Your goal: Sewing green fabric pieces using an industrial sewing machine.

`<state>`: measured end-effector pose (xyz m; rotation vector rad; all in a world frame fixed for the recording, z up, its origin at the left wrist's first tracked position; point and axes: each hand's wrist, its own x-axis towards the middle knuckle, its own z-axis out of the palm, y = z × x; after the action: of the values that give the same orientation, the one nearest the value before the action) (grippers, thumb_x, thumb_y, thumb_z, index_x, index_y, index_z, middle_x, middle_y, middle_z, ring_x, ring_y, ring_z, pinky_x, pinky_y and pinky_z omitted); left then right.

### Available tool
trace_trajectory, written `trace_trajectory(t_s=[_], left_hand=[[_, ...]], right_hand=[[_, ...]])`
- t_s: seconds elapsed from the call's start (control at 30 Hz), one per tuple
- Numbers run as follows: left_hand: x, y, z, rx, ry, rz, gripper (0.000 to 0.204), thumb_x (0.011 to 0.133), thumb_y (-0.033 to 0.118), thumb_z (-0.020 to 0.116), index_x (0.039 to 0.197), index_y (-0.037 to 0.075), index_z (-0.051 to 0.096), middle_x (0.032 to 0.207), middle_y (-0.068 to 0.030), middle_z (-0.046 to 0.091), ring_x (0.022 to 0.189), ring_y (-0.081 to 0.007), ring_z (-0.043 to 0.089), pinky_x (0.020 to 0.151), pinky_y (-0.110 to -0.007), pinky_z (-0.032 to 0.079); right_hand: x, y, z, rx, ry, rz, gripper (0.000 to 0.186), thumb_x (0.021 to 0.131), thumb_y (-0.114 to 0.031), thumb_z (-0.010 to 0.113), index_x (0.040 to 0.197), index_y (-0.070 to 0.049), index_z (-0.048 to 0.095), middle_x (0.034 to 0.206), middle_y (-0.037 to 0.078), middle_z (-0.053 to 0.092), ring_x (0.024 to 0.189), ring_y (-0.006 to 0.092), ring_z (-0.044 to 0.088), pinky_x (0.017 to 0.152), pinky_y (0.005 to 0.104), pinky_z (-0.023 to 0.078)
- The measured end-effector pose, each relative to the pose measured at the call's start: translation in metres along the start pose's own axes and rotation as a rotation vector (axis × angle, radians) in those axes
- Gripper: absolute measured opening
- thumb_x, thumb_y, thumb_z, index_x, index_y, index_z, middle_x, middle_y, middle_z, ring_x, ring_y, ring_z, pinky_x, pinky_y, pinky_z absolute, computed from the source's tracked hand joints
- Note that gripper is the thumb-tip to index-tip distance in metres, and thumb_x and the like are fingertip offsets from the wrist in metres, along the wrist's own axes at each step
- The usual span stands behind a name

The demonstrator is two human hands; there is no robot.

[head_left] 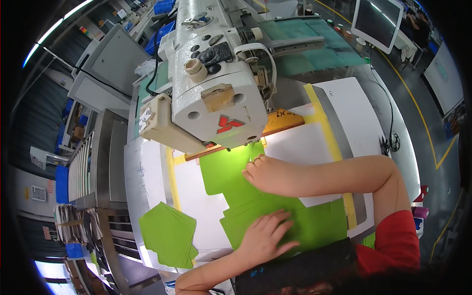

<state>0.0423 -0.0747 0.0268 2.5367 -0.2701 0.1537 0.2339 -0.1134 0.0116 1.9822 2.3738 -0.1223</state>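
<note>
My left hand [268, 236] lies with its fingers spread on a stack of flat green cut pieces [319, 223] close to my body. My right hand [268, 173] is closed, fingers curled down over another green piece [216, 172] that reaches under the head of a large white sewing machine [216, 96]. A tiny pale tip shows by its fingertips; what they hold, if anything, is hidden. The machine's lamp lights the green piece near the needle area, which the head covers. An orange-brown wooden bar [284, 122] runs behind that piece.
Fanned green pieces [167, 233] lie at the left on the white work surface. Yellow tape strips [322, 123] edge the work area. Beyond the right arm are black-handled snips [383, 145], with thread spools [420, 212] at the table's side. A monitor [377, 22] stands at the back right.
</note>
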Motion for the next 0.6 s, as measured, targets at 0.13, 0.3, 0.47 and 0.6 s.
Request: trace_trajectory(t_s=[0.13,0.3,0.47,0.6], left_hand=[[0.013,0.006,0.025,0.195,-0.035,0.003,0.064,0.077,0.045,0.071,0.124,0.006,0.054,0.129,-0.0104,0.052,0.115,-0.0269,0.053,0.092,-0.039,0.045],[-0.002,-0.017,0.021,0.250,-0.002,0.102,0.068,0.078,0.049,0.068,0.129,0.008,0.051,0.133,-0.0080,0.049,0.122,-0.0281,0.047,0.104,-0.047,0.036],[-0.033,-0.040,0.001,0.253,0.004,0.109,0.067,0.076,0.047,0.071,0.129,0.010,0.052,0.132,-0.0066,0.050,0.124,-0.0277,0.047,0.105,-0.053,0.033],[-0.058,-0.057,-0.009,0.219,0.021,0.108,0.067,0.074,0.045,0.074,0.128,0.011,0.052,0.131,-0.0074,0.051,0.127,-0.0277,0.046,0.107,-0.053,0.032]], right_hand=[[0.007,-0.018,-0.010,-0.060,0.014,0.102,0.030,0.079,-0.015,0.062,0.105,0.000,0.059,0.098,0.012,0.058,0.089,0.0246,0.059,0.079,0.0363,0.049],[0.009,-0.024,-0.015,-0.003,0.097,0.086,0.026,0.079,-0.013,0.059,0.102,0.000,0.060,0.098,0.011,0.058,0.088,0.0254,0.060,0.075,0.0381,0.050],[0.023,-0.039,-0.008,-0.203,-0.020,0.115,0.030,0.079,-0.014,0.060,0.106,0.000,0.060,0.109,0.014,0.056,0.096,0.0273,0.060,0.079,0.0394,0.050],[0.015,-0.040,-0.019,-0.053,-0.033,0.201,0.036,0.080,-0.013,0.059,0.114,-0.002,0.057,0.110,0.014,0.056,0.097,0.0278,0.060,0.080,0.0387,0.050]])
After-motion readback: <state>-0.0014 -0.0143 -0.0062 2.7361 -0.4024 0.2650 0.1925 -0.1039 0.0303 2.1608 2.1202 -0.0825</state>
